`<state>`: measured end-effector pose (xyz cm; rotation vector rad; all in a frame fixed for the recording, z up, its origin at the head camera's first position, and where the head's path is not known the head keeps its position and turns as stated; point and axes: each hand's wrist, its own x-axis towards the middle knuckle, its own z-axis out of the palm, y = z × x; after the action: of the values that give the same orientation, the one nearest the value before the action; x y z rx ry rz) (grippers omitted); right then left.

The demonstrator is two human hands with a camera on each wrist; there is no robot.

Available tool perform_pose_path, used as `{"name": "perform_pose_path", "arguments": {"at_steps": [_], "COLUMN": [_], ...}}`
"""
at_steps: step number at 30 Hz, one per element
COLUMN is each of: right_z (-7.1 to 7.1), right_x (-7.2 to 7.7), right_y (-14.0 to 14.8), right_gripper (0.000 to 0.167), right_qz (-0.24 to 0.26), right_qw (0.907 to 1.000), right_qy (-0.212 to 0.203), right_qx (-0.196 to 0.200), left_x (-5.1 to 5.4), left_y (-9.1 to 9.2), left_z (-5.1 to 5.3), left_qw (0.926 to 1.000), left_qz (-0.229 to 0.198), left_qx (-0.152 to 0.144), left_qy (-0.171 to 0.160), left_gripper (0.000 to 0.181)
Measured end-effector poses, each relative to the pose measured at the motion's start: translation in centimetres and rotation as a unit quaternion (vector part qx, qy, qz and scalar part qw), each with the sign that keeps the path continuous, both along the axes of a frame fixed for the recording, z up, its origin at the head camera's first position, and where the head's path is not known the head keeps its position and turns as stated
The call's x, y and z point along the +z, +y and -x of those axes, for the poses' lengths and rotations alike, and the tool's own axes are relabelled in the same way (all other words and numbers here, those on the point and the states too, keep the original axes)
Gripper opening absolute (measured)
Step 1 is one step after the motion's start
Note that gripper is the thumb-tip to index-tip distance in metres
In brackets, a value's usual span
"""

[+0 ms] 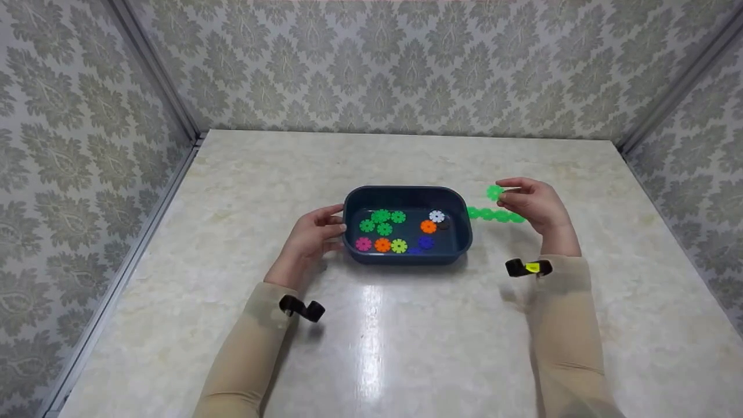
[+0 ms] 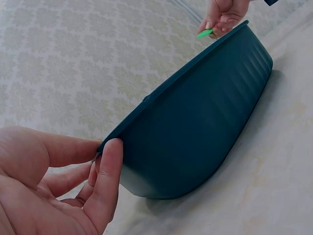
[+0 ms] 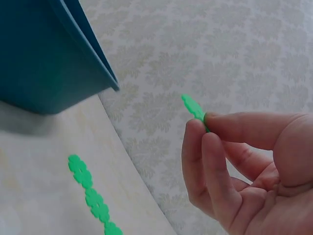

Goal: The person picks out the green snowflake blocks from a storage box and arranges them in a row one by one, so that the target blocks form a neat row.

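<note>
1. The tabletop carries everything; working low over it would probably leave a dropped piece close by.
2. On it stands the dark blue basin, upright. It is best steadied lightly, since pulling on the rim could tilt it and slide the contents.
3. The left hand does that steadying: it grips the basin's left end, thumb at the rim and fingertips against the outer wall, the gap between them closed down to the wall's thickness.
4. The right hand, beyond the basin's right end, grasps one small piece between thumb and fingertips, nearly closed, the other fingers bent in. A pinch near the edge, as here, seems sound because it leaves most of the teeth free.
5. The row of green discs lies on the tabletop to the right of the basin, partly covered by the right hand in the head view. Whether the discs interlock or just touch, I cannot tell; a nudge might break the line.
6. Loose discs of several colours lie on the basin's floor, green ones mostly at the left.
7. The single green disc sits in the right hand's pinch, raised above the tabletop near the row. Turning it so a notch faces its neighbour should help any joining.
</note>
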<state>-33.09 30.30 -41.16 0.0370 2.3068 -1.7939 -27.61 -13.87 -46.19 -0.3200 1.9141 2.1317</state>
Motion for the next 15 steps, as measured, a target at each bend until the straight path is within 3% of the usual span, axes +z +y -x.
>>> {"name": "perform_pose_path", "arguments": {"at_steps": [9, 15], "right_z": [0.3, 0.4], "right_x": [-0.9, -1.8], "right_y": [3.0, 4.6], "right_gripper": [0.051, 0.052], "right_qz": [0.047, 0.051], "right_qw": [0.9968, 0.9915], "right_qy": [-0.035, -0.066], "right_qx": [-0.055, -0.100], "left_x": [0.0, 0.0], "left_y": [-0.1, -0.1], "left_z": [0.1, 0.1], "left_qw": [1.0000, 1.0000], "left_qz": [0.000, -0.001], "left_qx": [-0.003, 0.000], "left_qy": [-0.006, -0.002], "left_gripper": [0.055, 0.054]}}
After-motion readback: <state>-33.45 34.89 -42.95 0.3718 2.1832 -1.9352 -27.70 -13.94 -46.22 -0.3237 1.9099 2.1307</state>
